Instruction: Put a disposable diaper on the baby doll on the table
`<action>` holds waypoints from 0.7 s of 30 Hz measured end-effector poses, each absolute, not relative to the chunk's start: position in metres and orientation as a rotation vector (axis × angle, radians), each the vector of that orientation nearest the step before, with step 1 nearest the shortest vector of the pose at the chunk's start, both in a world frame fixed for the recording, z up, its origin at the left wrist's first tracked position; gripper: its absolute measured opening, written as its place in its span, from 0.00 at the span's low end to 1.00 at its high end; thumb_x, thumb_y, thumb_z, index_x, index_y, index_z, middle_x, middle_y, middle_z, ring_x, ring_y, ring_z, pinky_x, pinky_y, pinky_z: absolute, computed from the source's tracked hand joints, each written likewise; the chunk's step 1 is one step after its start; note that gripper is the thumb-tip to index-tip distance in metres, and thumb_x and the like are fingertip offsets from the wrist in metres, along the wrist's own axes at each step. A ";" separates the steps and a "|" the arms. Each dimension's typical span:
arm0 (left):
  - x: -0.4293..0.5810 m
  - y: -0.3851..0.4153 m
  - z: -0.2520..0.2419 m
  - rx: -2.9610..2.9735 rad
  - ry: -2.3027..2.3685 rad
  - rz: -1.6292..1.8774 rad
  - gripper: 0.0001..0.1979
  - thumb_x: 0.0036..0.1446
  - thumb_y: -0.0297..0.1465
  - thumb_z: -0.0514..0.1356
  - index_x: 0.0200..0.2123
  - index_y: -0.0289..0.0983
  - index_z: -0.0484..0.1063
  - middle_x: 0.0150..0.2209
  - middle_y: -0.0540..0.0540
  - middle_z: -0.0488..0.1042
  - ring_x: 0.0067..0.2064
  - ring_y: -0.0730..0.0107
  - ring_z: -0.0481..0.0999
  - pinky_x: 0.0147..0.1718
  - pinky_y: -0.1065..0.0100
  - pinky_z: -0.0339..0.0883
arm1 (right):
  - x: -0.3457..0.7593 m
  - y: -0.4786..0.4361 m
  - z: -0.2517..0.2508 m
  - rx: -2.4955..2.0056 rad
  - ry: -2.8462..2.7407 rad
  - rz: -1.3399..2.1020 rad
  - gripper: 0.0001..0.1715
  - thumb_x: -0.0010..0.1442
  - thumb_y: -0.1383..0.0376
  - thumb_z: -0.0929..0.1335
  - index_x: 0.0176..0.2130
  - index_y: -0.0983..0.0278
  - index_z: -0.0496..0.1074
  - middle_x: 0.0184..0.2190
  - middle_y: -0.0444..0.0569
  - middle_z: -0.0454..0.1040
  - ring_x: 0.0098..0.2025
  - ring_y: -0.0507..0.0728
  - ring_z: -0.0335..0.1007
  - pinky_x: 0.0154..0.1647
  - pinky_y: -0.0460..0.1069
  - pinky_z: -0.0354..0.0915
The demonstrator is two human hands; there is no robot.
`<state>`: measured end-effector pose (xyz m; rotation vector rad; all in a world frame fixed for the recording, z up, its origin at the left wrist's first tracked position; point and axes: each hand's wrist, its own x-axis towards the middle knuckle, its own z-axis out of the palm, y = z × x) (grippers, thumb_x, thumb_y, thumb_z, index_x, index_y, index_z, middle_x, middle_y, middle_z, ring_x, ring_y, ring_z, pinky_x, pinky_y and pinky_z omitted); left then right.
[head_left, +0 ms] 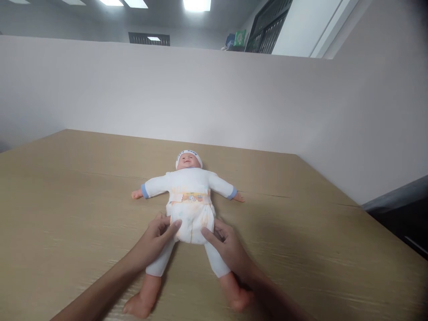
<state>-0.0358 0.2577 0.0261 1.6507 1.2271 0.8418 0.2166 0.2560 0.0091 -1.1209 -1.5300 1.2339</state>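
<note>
A baby doll (pixel 190 178) lies on its back on the table, head away from me, arms spread and legs apart toward me. It wears a white outfit with blue cuffs and a white cap (pixel 179 157). Around its hips sits a white diaper (pixel 192 218), with a printed waistband across the belly. My left hand (pixel 162 234) pinches the diaper's edge at the leg on the left, thumb on top. On the other side my right hand (pixel 225 243) grips the opposite leg edge the same way. The fingers beneath are partly hidden.
The wooden table (pixel 83 200) stretches out around the doll. A white partition wall (pixel 150 89) rises behind it. At the right stands a dark object (pixel 408 214) beside the table edge. Beyond the wall, a green package (pixel 240 38) shows under ceiling lights.
</note>
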 end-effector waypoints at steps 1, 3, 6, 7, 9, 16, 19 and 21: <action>-0.036 0.258 0.026 1.644 1.229 0.842 0.29 0.74 0.56 0.54 0.37 0.39 0.80 0.39 0.45 0.80 0.47 0.55 0.73 0.52 0.57 0.70 | 0.216 0.256 0.010 -1.115 -1.524 1.242 0.28 0.69 0.41 0.72 0.52 0.59 0.83 0.47 0.52 0.84 0.52 0.67 0.80 0.60 0.60 0.75; -0.036 0.258 0.025 1.626 1.232 0.840 0.29 0.74 0.56 0.54 0.37 0.39 0.80 0.39 0.45 0.79 0.46 0.55 0.73 0.50 0.58 0.70 | 0.215 0.256 0.011 -1.107 -1.509 1.264 0.29 0.69 0.41 0.72 0.53 0.59 0.83 0.48 0.52 0.85 0.53 0.67 0.81 0.60 0.60 0.75; -0.036 0.258 0.023 1.615 1.225 0.837 0.29 0.73 0.56 0.54 0.36 0.38 0.79 0.39 0.44 0.78 0.45 0.56 0.73 0.49 0.59 0.70 | 0.214 0.256 0.012 -1.089 -1.479 1.299 0.30 0.68 0.40 0.72 0.54 0.59 0.82 0.49 0.53 0.85 0.52 0.68 0.82 0.59 0.61 0.76; -0.036 0.257 0.022 1.608 1.219 0.836 0.29 0.74 0.56 0.55 0.36 0.38 0.78 0.39 0.44 0.78 0.45 0.57 0.73 0.49 0.59 0.70 | 0.214 0.256 0.012 -1.073 -1.469 1.314 0.30 0.69 0.41 0.72 0.55 0.59 0.82 0.50 0.52 0.85 0.53 0.68 0.82 0.60 0.62 0.76; -0.037 0.257 0.021 1.591 1.206 0.839 0.29 0.74 0.56 0.55 0.36 0.38 0.78 0.39 0.44 0.78 0.45 0.57 0.73 0.48 0.60 0.70 | 0.214 0.256 0.012 -1.037 -1.446 1.345 0.29 0.69 0.42 0.72 0.56 0.58 0.82 0.51 0.52 0.86 0.53 0.68 0.82 0.61 0.62 0.75; -0.035 0.257 0.022 1.597 1.215 0.845 0.29 0.73 0.58 0.54 0.39 0.39 0.80 0.39 0.43 0.80 0.46 0.54 0.75 0.50 0.56 0.72 | 0.214 0.256 0.009 -1.011 -1.412 1.374 0.28 0.70 0.43 0.73 0.57 0.59 0.81 0.54 0.53 0.85 0.56 0.68 0.81 0.63 0.63 0.74; -0.037 0.257 0.025 1.619 1.231 0.818 0.30 0.73 0.58 0.53 0.39 0.39 0.80 0.43 0.42 0.80 0.50 0.52 0.74 0.55 0.53 0.70 | 0.215 0.256 0.007 -1.007 -1.424 1.358 0.26 0.71 0.45 0.73 0.58 0.58 0.80 0.57 0.52 0.83 0.59 0.67 0.80 0.66 0.62 0.72; -0.041 0.255 0.027 1.643 1.260 0.767 0.30 0.73 0.58 0.53 0.42 0.39 0.81 0.45 0.42 0.78 0.51 0.51 0.73 0.58 0.50 0.68 | 0.217 0.256 0.007 -1.001 -1.464 1.328 0.24 0.71 0.47 0.73 0.58 0.57 0.80 0.57 0.52 0.83 0.59 0.66 0.79 0.67 0.61 0.71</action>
